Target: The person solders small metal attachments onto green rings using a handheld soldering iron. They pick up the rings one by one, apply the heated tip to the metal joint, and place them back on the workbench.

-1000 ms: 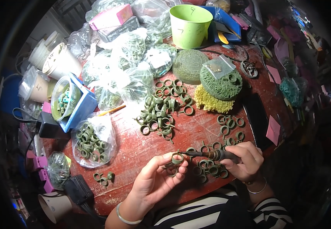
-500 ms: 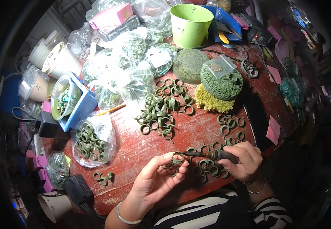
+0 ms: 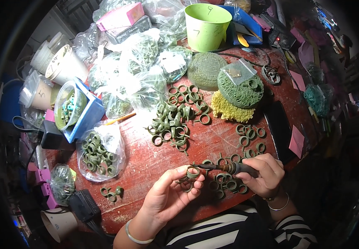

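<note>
Between the fingertips of my left hand (image 3: 169, 195) is a dark green ring (image 3: 192, 172), held near the table's front edge. My right hand (image 3: 264, 174) grips a pen-like tool with a dark grey handle and a brownish metal shaft, which looks like a soldering iron (image 3: 233, 168). Its thin dark tip points left and meets the top of the ring, or lies very close to it. Under and beside the tool, several green rings (image 3: 231, 185) lie on the red table (image 3: 140, 159). A bigger heap of green rings (image 3: 173, 120) sits farther back.
A clear bag of rings (image 3: 100, 155) lies left; several loose green pieces (image 3: 112, 193) sit below it. Filled plastic bags (image 3: 142, 83) and a lime green bucket (image 3: 207, 29) stand behind. Green round pads (image 3: 241, 89) rest on a yellow sponge (image 3: 231, 111). A black phone (image 3: 280, 130) lies right.
Almost nothing differs. Both hands, the ring and the tool keep practically the same positions.
</note>
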A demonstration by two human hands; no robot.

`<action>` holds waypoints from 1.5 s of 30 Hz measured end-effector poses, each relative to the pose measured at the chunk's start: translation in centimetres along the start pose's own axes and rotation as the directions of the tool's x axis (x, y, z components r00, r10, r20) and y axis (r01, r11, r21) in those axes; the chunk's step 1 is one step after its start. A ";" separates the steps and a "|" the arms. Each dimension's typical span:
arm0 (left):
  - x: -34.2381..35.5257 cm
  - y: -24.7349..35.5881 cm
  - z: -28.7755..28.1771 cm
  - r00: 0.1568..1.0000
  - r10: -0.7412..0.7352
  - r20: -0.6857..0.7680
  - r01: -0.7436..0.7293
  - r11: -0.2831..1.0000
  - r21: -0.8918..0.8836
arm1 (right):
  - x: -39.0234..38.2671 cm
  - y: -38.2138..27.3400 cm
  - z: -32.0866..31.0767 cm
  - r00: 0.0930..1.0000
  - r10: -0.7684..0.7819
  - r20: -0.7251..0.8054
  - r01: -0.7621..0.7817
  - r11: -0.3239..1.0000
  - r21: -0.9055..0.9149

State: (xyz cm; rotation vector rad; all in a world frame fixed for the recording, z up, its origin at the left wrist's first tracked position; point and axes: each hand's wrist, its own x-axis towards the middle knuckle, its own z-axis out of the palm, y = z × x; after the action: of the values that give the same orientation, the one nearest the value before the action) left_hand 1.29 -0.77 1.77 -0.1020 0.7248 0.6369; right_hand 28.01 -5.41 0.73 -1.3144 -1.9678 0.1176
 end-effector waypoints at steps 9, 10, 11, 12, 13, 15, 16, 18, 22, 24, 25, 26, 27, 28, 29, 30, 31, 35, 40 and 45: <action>-0.1 0.0 0.6 0.999 -0.009 -0.048 0.010 1.000 0.020 | -0.1 -0.1 -0.1 1.000 0.001 -0.006 -0.001 1.000 -0.012; -0.1 0.0 0.6 0.999 -0.008 -0.050 0.009 1.000 0.019 | 0.0 -0.1 0.0 1.000 0.000 -0.006 0.000 1.000 -0.012; -0.1 0.0 0.4 0.999 -0.004 -0.037 0.005 1.000 0.020 | 0.0 -0.1 0.0 1.000 0.000 -0.006 0.000 1.000 -0.010; -0.1 0.0 0.3 1.000 0.000 -0.025 0.001 1.000 0.021 | 0.1 -0.1 0.0 1.000 -0.003 -0.015 0.003 1.000 -0.007; -0.1 0.0 0.3 1.000 -0.001 -0.024 0.001 1.000 0.022 | 0.1 -0.1 -0.1 1.000 -0.007 -0.026 0.006 1.000 -0.008; -0.1 0.1 0.3 1.000 0.002 -0.012 -0.002 1.000 0.019 | 0.0 -0.1 0.0 1.000 -0.006 -0.021 0.006 1.000 -0.008; -0.1 0.1 0.3 1.000 0.001 -0.011 -0.001 1.000 0.019 | 0.0 0.0 -0.1 1.000 -0.005 -0.016 0.005 1.000 -0.007; -0.1 0.1 0.4 1.000 -0.005 -0.024 0.006 1.000 0.013 | 0.0 -0.1 -0.1 1.000 -0.003 -0.009 0.003 1.000 -0.005; 0.0 0.1 0.3 1.000 -0.007 -0.023 0.007 1.000 0.006 | 0.0 -0.1 -0.1 1.000 -0.003 0.001 0.003 1.000 -0.001; 0.0 0.0 0.1 1.000 0.000 -0.001 0.000 1.000 0.000 | 0.1 -0.1 -0.1 1.000 -0.005 0.003 0.005 1.000 -0.006; 0.0 0.0 0.0 1.000 0.000 -0.002 0.000 1.000 0.000 | 0.1 -0.1 -0.1 1.000 -0.008 0.005 0.008 1.000 -0.010; 0.0 0.0 0.0 1.000 0.001 0.002 -0.001 1.000 -0.004 | 0.1 -0.1 -0.1 1.000 -0.007 0.005 0.007 1.000 -0.009; 0.0 0.1 -0.1 1.000 0.001 0.006 -0.001 1.000 -0.008 | 0.1 -0.1 0.0 1.000 -0.007 0.003 0.007 1.000 -0.006; 0.0 0.1 -0.1 1.000 0.001 0.007 -0.001 1.000 -0.008 | 0.1 -0.1 0.0 1.000 -0.007 0.002 0.007 1.000 -0.005; 0.0 0.1 -0.1 1.000 -0.002 0.019 0.002 1.000 -0.010 | 0.1 -0.1 -0.1 1.000 -0.007 0.002 0.007 1.000 -0.006; 0.0 0.1 -0.2 1.000 -0.004 0.030 0.005 1.000 -0.012 | 0.0 -0.1 -0.1 1.000 0.004 -0.001 -0.004 1.000 -0.012; 0.0 0.1 -0.2 1.000 -0.004 0.029 0.004 1.000 -0.013 | -0.1 -0.1 -0.1 1.000 0.014 -0.003 -0.014 1.000 -0.017; 0.0 0.0 -0.2 0.998 0.007 0.064 -0.003 0.998 -0.056 | -0.2 -0.3 -0.3 0.990 0.062 -0.125 -0.068 0.997 -0.045; 0.1 0.2 -0.8 0.983 0.020 0.182 0.032 0.960 -0.278 | -0.4 -0.5 -0.3 0.975 0.180 -0.130 -0.184 0.983 -0.016; 0.5 0.2 -0.4 0.978 0.061 0.200 0.013 0.936 -0.351 | 0.1 -0.6 -0.3 0.973 0.196 -0.121 -0.201 0.979 -0.028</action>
State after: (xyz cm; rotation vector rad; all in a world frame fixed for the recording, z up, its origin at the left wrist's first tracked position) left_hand 1.25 -0.50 1.16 -0.3516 0.4035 0.7842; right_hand 27.68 -5.71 1.27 -1.5084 -1.7457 0.0949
